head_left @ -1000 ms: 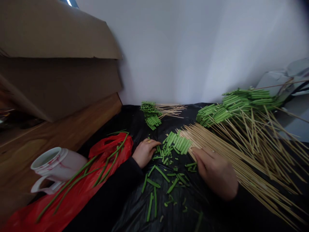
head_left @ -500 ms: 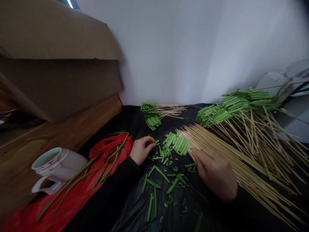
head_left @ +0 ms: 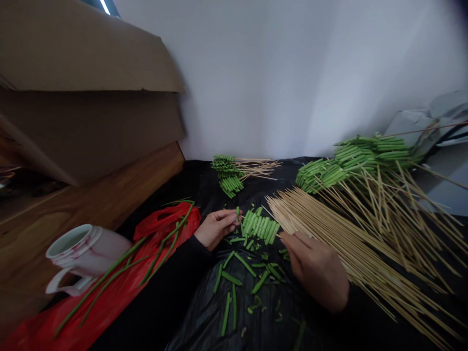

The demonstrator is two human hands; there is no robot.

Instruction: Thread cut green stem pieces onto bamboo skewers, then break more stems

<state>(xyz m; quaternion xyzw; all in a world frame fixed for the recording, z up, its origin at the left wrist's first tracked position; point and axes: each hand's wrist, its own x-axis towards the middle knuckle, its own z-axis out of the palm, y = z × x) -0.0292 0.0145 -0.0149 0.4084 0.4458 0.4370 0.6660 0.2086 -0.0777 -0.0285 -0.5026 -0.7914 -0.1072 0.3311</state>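
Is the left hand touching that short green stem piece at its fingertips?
Touching: the head view shows the left hand pinching the short green stem piece upright, with no gap.

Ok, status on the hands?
Left hand pinching a cut green stalk; right hand on bamboo skewers; pile of cut stalks between hands.

My left sleeve (head_left: 175, 278): black, long, plain, dull cloth, ending close at wrist. My right sleeve (head_left: 360, 317): same black, same length, cuff edge hard to make out in shadow. My left hand (head_left: 215, 228): bare to cuff. My right hand (head_left: 314, 270): likewise bare.
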